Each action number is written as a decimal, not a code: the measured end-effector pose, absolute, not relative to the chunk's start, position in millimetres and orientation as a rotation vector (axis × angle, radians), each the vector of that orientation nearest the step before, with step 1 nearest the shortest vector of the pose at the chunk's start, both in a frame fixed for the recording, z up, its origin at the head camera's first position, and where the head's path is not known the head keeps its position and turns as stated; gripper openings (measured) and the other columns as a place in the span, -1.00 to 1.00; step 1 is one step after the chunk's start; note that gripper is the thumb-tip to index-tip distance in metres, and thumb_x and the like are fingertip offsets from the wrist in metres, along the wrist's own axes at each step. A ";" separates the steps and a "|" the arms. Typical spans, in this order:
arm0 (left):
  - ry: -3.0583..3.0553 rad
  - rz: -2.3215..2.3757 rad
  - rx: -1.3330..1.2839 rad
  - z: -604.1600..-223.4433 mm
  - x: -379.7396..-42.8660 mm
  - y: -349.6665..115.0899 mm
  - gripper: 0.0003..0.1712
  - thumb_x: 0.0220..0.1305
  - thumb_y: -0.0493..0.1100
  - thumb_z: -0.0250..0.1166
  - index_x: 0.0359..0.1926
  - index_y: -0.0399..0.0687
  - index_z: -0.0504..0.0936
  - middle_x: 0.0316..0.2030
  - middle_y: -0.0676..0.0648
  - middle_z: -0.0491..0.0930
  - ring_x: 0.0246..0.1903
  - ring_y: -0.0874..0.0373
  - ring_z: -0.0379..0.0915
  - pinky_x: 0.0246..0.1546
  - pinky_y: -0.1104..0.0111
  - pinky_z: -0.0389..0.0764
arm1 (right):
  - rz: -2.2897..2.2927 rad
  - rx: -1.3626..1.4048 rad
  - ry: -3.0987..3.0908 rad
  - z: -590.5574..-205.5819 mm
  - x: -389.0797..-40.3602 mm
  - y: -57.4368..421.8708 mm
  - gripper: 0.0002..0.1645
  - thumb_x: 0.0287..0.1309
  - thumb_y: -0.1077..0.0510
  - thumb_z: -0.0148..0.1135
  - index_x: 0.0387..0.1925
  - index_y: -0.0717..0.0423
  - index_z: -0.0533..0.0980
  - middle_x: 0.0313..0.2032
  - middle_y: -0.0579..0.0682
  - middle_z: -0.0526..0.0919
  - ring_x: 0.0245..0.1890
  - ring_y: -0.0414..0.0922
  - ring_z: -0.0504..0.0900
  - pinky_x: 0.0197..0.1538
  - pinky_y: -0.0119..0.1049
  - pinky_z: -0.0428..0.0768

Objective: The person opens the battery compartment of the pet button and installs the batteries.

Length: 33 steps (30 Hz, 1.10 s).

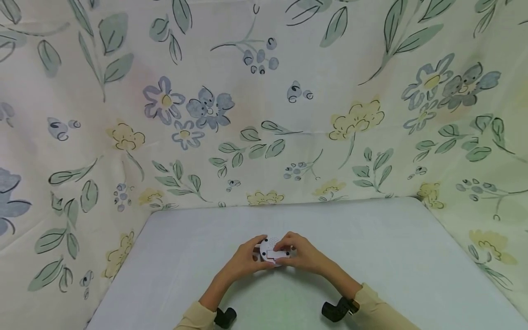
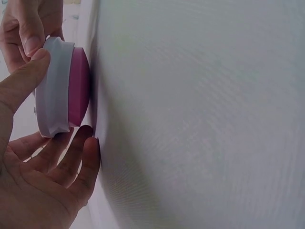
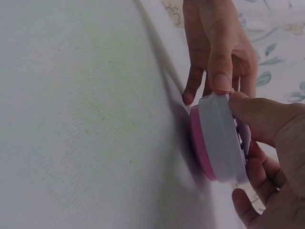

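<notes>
A round white push-button device (image 1: 269, 242) with a pink dome (image 2: 79, 88) is held pink side down, just over the table. Its upturned white back shows small holes, dark round spots and a rectangular battery cover (image 1: 271, 254). My left hand (image 1: 245, 258) grips the rim from the left, thumb on the near edge and fingers round the far side. From the right, my right hand (image 1: 304, 253) pinches the cover between thumb and fingers. In the right wrist view the cover (image 3: 244, 135) stands slightly out from the back. Fingers hide part of it.
A white cloth-covered table (image 1: 185, 238) lies beneath both hands. Floral curtain fabric (image 1: 264, 105) hangs behind and along both sides. Black wrist cameras (image 1: 336, 310) sit by the sleeves (image 1: 371, 302).
</notes>
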<state>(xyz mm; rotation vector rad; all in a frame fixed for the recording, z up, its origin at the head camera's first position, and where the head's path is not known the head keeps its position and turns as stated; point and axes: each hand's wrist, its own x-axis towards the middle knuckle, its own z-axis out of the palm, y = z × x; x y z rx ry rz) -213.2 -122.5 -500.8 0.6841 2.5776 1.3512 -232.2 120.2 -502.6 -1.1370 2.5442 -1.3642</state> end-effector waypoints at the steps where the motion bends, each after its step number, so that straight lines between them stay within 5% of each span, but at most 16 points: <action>1: 2.578 1.350 0.681 -500.9 -213.4 -122.6 -0.05 0.18 -0.01 0.55 0.45 -0.28 0.32 0.30 -0.23 0.43 0.03 -0.01 0.54 -0.08 0.24 0.58 | -1.360 -1.134 2.546 -502.3 -232.2 119.9 -0.69 0.15 0.03 0.53 -0.08 -0.01 0.70 -0.16 -0.17 0.57 -0.18 -0.13 0.50 -0.11 -0.13 0.51; 16: 2.585 1.339 0.688 -500.8 -213.0 -122.9 -0.06 0.19 -0.01 0.55 0.44 -0.31 0.31 0.30 -0.23 0.43 0.03 -0.03 0.55 -0.10 0.23 0.59 | -1.382 -1.092 2.575 -505.5 -232.4 118.5 -0.65 0.14 0.03 0.54 -0.05 0.00 0.67 -0.14 -0.13 0.54 -0.15 -0.14 0.50 -0.07 -0.18 0.54; 33: 2.597 1.321 0.669 -497.4 -212.2 -122.0 -0.07 0.18 0.01 0.55 0.44 -0.27 0.33 0.27 -0.22 0.46 0.02 -0.04 0.54 -0.08 0.21 0.59 | -1.589 -0.818 2.359 -513.8 -238.5 121.1 0.00 0.09 0.03 0.58 0.44 0.22 0.27 0.33 0.22 0.41 0.26 0.12 0.47 0.19 -0.06 0.51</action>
